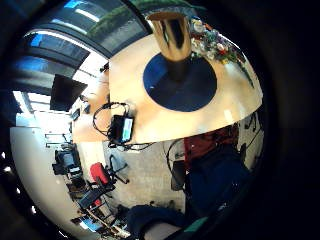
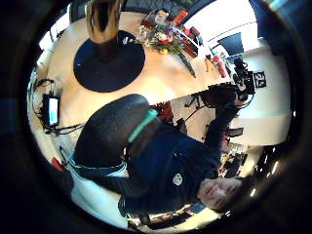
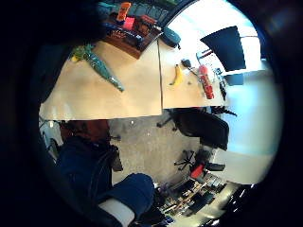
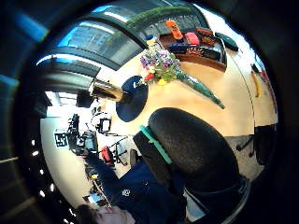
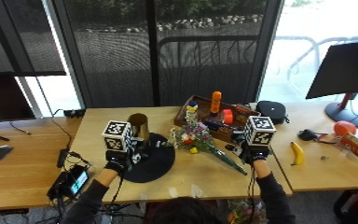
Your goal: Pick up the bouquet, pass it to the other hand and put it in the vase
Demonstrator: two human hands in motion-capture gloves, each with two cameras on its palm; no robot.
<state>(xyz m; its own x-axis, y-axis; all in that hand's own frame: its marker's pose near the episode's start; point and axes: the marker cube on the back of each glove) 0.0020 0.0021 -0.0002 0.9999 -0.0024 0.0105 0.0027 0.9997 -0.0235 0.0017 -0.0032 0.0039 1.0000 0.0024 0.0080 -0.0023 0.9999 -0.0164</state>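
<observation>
The bouquet (image 5: pixel 196 137) lies on the wooden table, its mixed flowers beside the dark round mat (image 5: pixel 151 162) and its green-wrapped stems pointing to the front right. On the mat's far edge a gold vase (image 5: pixel 139 125) stands upright. My left hand (image 5: pixel 118 161) hovers over the mat's left side, near the vase, and holds nothing. To the right of the stems, my right hand (image 5: pixel 251 152) hovers just off their end, also holding nothing. From the left palm the vase (image 1: pixel 172 35) and bouquet (image 1: pixel 215 45) both show; from the right palm, the bouquet (image 4: pixel 163 65) and stems (image 3: pixel 102 68).
A wooden tray (image 5: pixel 225 122) with bottles stands just behind the bouquet, a black pouch (image 5: pixel 271 111) to its right. A banana (image 5: pixel 297 153) lies right of my right hand. A small screen with cables (image 5: pixel 72 181) sits at the front left.
</observation>
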